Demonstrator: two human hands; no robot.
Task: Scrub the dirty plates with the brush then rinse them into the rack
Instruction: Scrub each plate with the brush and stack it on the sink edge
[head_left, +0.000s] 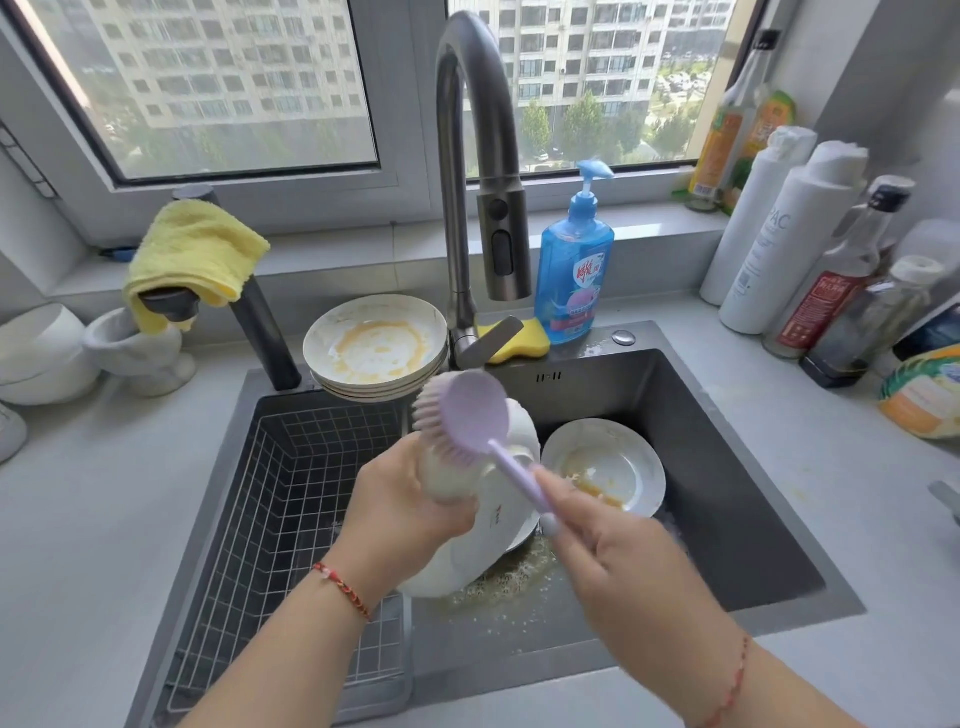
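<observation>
My left hand (402, 506) grips a white plate (498, 525) tilted on edge over the sink, its underside facing me. My right hand (613, 551) holds the handle of a lilac dish brush (467, 415), whose bristled head lies against the plate's upper part. A second dirty plate (605, 465) with yellow residue lies in the sink basin behind. A stack of dirty plates (376, 351) sits at the sink's back edge. The wire rack (291, 499) fills the sink's left half and holds nothing.
A grey faucet (478, 182) arches over the sink (727, 467). Blue soap bottle (574, 270) and yellow sponge (519, 343) stand behind it. Bottles (810, 270) crowd the right counter. A yellow cloth (195, 254) and white bowls (41, 358) are at left. Food scraps lie in the basin.
</observation>
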